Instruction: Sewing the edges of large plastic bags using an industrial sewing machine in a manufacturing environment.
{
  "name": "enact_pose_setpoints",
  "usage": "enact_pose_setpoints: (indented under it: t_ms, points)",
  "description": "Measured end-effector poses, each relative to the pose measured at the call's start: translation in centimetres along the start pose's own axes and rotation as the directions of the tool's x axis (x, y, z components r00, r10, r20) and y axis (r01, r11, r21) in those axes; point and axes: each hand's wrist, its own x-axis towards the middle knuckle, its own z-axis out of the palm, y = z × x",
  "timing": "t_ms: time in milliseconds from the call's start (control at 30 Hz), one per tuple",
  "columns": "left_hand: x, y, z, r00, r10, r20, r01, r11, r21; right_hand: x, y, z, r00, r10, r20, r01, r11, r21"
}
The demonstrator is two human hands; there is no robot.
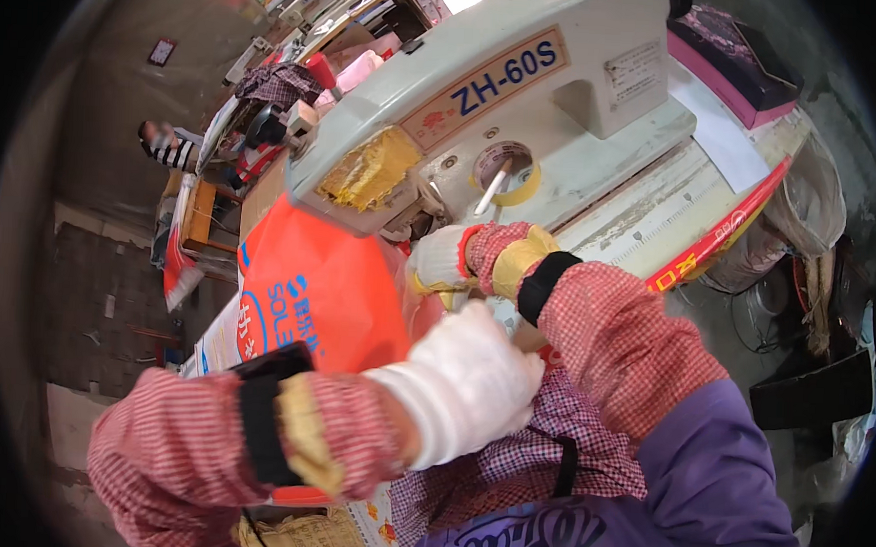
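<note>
An orange plastic bag (325, 288) with blue and white print lies under the head of a pale grey sewing machine (485, 90). My left hand (467, 382), in a white glove, is closed over the near edge of the bag. In its white and yellow glove, my right hand (448, 264) pinches the bag right beside the machine's needle area. Both forearms wear red checked sleeves with black straps. The needle itself is hidden behind my right hand.
A roll of yellow tape (509, 169) with a white stick in it sits on the machine bed. A pink and dark box (735, 67) and white paper (727, 139) lie on the worn table (656, 210). Sacks (803, 201) stand at the right; another person's striped sleeve (174, 152) shows far left.
</note>
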Motion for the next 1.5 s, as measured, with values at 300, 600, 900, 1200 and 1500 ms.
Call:
enact_pose_setpoints:
  t_ms: [300, 600, 900, 1200, 1500]
  points:
    - [-2.6, -2.7, 1.1, 0.856, 0.243, 0.457, -0.107, 0.947, -0.302, 4.5, 2.3, 8.0, 0.915, 0.269, -0.299, -0.284, 0.959, -0.005]
    - [-10.2, -1.1, -2.0, 0.948, -0.263, 0.178, 0.299, 0.928, -0.222, 1.6, -0.9, 5.1, 0.948, 0.267, -0.173, -0.286, 0.954, -0.09]
    - [-12.2, 5.7, -1.3, 0.708, -0.188, 0.681, 0.152, 0.982, 0.114, 0.6, -5.0, 3.1, 0.818, 0.549, -0.173, -0.555, 0.832, 0.016]
    - [-11.9, 2.8, 0.1, 0.951, -0.261, 0.164, 0.29, 0.94, -0.182, 1.4, -4.9, 4.4, 0.771, 0.613, -0.173, -0.625, 0.78, -0.02]
    - [-12.9, 3.5, -1.3, 0.795, -0.407, 0.449, 0.567, 0.762, -0.313, 1.5, -4.4, 5.2, 0.783, 0.565, -0.26, -0.591, 0.806, -0.028]
